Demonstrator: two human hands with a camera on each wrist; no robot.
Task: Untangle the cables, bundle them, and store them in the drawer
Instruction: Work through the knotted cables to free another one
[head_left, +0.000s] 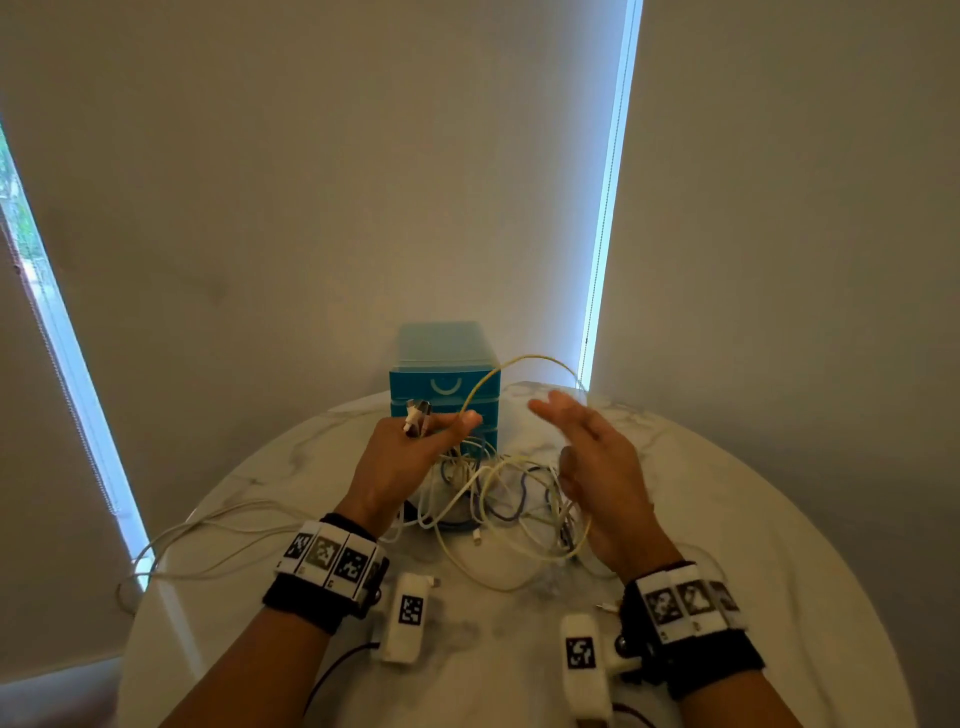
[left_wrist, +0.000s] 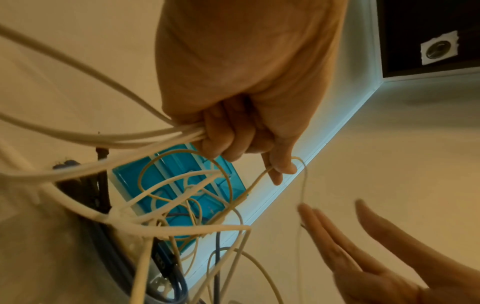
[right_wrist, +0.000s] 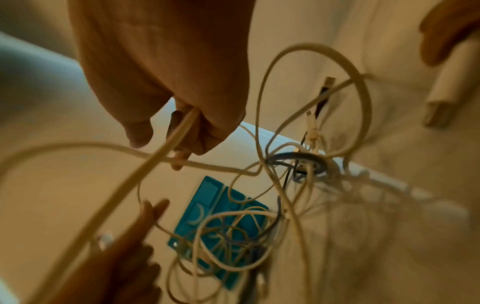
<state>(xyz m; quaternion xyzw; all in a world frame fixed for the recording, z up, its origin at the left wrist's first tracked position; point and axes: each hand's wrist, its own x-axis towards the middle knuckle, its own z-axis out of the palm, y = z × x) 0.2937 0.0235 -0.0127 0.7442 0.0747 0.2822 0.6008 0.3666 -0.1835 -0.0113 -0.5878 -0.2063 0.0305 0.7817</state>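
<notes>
My left hand grips a bunch of white cable ends in its fist, and the plugs stick out above the knuckles. Its forefinger and thumb pinch a thin yellow cable, which arches up in a loop towards my right hand. That hand is raised beside it with straight fingers; a pale cable runs across them, blurred. A tangle of white, yellow and dark cables lies on the table between my wrists. The small blue drawer unit stands behind it, drawers closed.
The round white marble table stands against a wall of pale blinds. One long white cable trails over the table's left edge. The drawer unit sits close to the far rim.
</notes>
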